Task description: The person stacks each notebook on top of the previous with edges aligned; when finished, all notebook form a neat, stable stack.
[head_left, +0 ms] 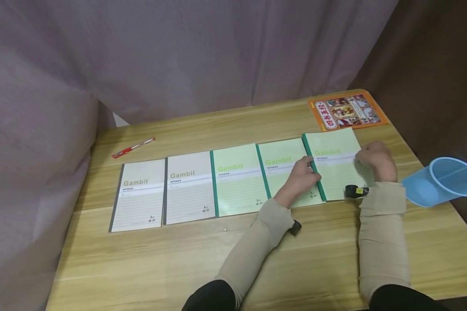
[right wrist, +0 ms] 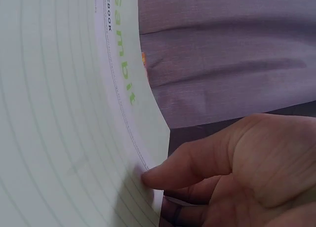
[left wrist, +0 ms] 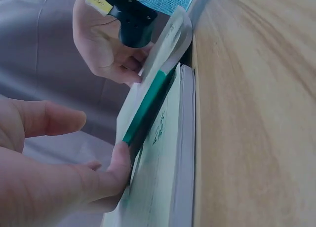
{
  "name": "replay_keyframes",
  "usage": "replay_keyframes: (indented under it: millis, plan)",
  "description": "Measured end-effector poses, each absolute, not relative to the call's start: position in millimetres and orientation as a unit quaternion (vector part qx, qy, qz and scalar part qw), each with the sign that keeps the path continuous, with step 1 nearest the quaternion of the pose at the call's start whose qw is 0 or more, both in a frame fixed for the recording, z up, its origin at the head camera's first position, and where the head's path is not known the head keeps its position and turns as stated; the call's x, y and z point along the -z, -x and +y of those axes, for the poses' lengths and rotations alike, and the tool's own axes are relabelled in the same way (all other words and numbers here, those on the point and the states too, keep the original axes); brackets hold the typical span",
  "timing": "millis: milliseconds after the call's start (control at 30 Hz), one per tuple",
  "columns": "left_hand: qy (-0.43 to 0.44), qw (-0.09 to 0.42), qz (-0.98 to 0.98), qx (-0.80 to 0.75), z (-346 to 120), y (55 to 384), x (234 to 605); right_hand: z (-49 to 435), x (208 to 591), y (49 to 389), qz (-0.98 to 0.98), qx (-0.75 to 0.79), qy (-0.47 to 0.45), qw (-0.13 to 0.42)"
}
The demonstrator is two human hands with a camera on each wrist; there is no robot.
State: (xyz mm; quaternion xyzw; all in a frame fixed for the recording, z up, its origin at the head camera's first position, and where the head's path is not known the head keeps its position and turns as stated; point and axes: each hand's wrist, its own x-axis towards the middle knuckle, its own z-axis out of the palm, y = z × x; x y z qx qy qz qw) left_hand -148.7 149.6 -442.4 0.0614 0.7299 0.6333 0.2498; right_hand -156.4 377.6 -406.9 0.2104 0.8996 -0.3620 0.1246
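A green-spined notebook (head_left: 332,155) lies at the right end of the row, tilted up, its spine edge overlapping the green-spined notebook (head_left: 280,151) to its left. My right hand (head_left: 377,160) pinches its right edge, thumb (right wrist: 173,170) on the cover and fingers behind. The cover bends near that grip in the right wrist view. My left hand (head_left: 301,179) is at the spine (left wrist: 148,101), with a fingertip (left wrist: 121,160) touching it. The left thumb stands apart from the notebook, leaving a gap.
Another green-spined notebook (head_left: 237,185) and two grey-spined notebooks (head_left: 190,190) continue the row leftward. A red pen (head_left: 134,147) lies behind them. An orange picture book (head_left: 348,112) occupies the back right corner. A blue mesh basket (head_left: 420,185) lies tipped at the right edge.
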Motion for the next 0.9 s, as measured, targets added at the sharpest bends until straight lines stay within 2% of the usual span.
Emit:
replay_keyframes:
  millis: [200,500,767,900]
  plan:
    - [-0.061,0.237,0.723,-0.646,146.9,150.8,437.0,373.7,395.0,155.1,0.908,0.354,-0.197,0.102]
    - [-0.051,0.233,0.661,-0.712,138.5,158.2,430.7,375.7,383.5,153.7,0.908,0.374,-0.147,0.116]
    - [-0.014,0.224,0.695,-0.683,134.7,155.2,431.8,375.1,379.3,146.1,0.901,0.391,-0.096,0.16]
    - [-0.005,0.207,0.704,-0.68,133.4,154.3,432.5,371.4,378.7,145.4,0.905,0.386,-0.088,0.154]
